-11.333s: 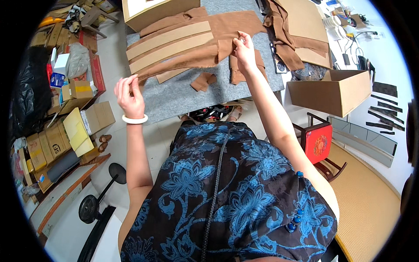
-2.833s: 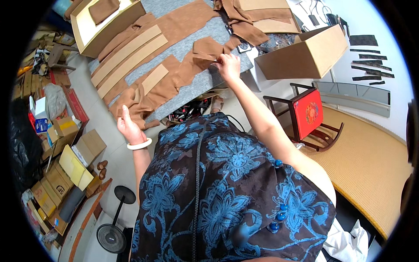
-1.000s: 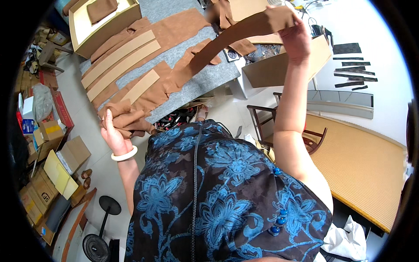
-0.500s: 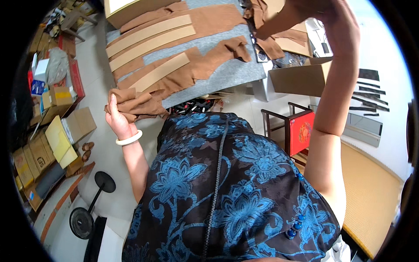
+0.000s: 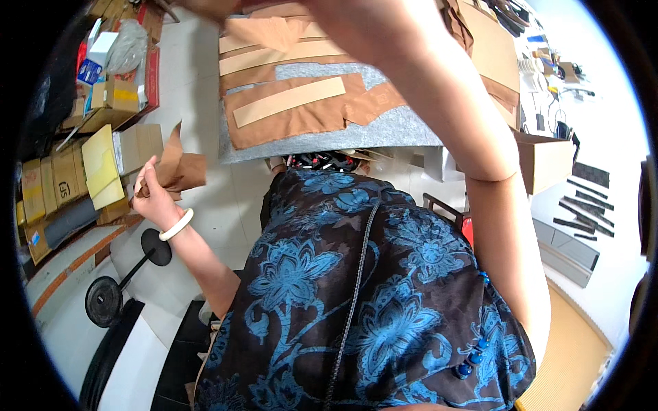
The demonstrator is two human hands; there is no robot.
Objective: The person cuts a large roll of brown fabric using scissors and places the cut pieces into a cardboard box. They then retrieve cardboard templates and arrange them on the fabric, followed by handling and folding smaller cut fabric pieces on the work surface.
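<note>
Off the table's left side, my left hand point(image 5: 156, 203) is closed on a brown fabric piece point(image 5: 182, 170) that sticks up and out past its fingers. A white bangle circles that wrist. My right arm reaches across the table to the far left. At the top edge my right hand point(image 5: 209, 7) is smeared by motion and partly cut off, so its fingers cannot be made out. Close to it is a blurred light-brown piece point(image 5: 271, 33); whether the hand holds it is unclear. Nearer lies flat brown fabric point(image 5: 288, 123) with a tan strip point(image 5: 291, 101) on it.
The table has a grey felt cover point(image 5: 404, 133). More tan strips point(image 5: 274, 58) lie at its far side. An open cardboard box point(image 5: 548, 161) stands right of the table. Stacked boxes point(image 5: 58, 181) line the left wall, with a black round-based stand point(image 5: 127, 279) on the floor.
My left hand has moved left, away from the table, with the fabric lifted clear of it. My right hand has swept from the far right to the far left. The view has shifted.
</note>
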